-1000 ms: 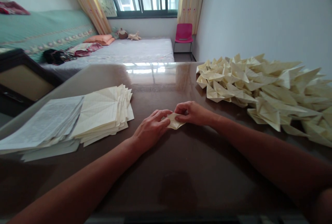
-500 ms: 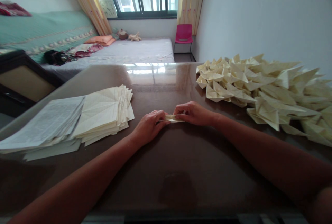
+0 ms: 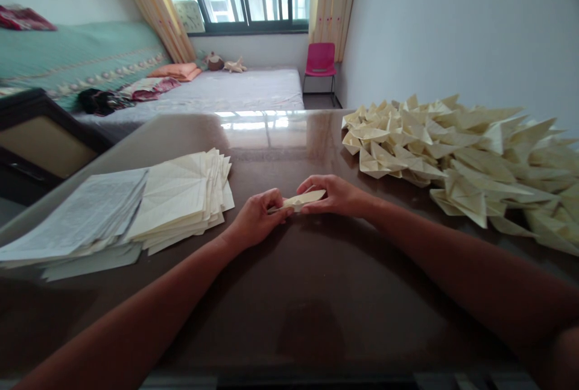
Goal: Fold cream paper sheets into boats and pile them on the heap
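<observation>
Currently, folded paper (image 3: pixel 304 199) cream, matte, creased, slim w/ pointed R end; L fingers (image 3: pixel 272 197) pinch opp. end; R fingers (image 3: pixel 312 182) curve round tip, can't tell if pinching; tabletop (image 3: pixel 316 275) brown, glossy.

A glossy brown table (image 3: pixel 289 299) bears printed sheets (image 3: pixel 84 212), a creased cream stack (image 3: pixel 174 191) and a folded-paper heap (image 3: pixel 434 146)
</observation>
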A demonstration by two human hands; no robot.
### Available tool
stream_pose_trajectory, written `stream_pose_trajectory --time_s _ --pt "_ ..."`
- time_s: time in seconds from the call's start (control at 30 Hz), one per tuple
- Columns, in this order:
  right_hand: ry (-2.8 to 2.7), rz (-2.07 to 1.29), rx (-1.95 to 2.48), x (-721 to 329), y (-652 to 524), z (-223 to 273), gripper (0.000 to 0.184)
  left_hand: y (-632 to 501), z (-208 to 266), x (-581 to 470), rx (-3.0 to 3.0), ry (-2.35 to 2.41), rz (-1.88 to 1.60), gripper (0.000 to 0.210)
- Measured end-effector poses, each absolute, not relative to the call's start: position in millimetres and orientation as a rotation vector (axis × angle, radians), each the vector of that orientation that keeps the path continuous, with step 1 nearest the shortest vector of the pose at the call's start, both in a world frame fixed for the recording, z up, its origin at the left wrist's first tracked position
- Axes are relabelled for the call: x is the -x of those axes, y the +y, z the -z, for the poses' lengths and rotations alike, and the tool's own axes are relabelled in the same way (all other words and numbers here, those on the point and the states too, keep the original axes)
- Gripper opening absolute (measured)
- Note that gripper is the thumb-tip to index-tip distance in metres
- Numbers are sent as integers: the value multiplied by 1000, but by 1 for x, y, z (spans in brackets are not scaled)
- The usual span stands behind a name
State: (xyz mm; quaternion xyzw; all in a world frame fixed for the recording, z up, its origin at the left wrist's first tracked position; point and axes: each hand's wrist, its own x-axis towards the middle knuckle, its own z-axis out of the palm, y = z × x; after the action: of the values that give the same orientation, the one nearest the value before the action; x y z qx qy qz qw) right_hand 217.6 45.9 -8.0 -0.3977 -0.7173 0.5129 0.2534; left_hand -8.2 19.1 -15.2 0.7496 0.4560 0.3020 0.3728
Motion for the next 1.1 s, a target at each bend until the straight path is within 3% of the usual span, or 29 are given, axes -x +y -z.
stream_pose_trajectory --time_s 0.17,0.57,0.67,0.9,1.03,1.1 --pt "-1875 -1398 1149 -213 44 11 25 19 15 7 -1837 1079 -761 31" --pt "-1583 -1550 1087 -207 41 16 27 18 15 2 -1810 1159 -901 32" --pt "-1648 -1487 1096 -208 41 16 26 19 15 3 -1720 1172 -841 26" --pt "-1660 -1496 1052 -210 43 14 25 19 11 8 -1520 1099 -674 36" --pt "-1693 -1550 1054 -211 44 15 27 18 10 7 -1577 1127 -747 28" --pt "-1838 -1419 1088 -211 42 14 28 16 10 6 -1674 1139 -748 22"
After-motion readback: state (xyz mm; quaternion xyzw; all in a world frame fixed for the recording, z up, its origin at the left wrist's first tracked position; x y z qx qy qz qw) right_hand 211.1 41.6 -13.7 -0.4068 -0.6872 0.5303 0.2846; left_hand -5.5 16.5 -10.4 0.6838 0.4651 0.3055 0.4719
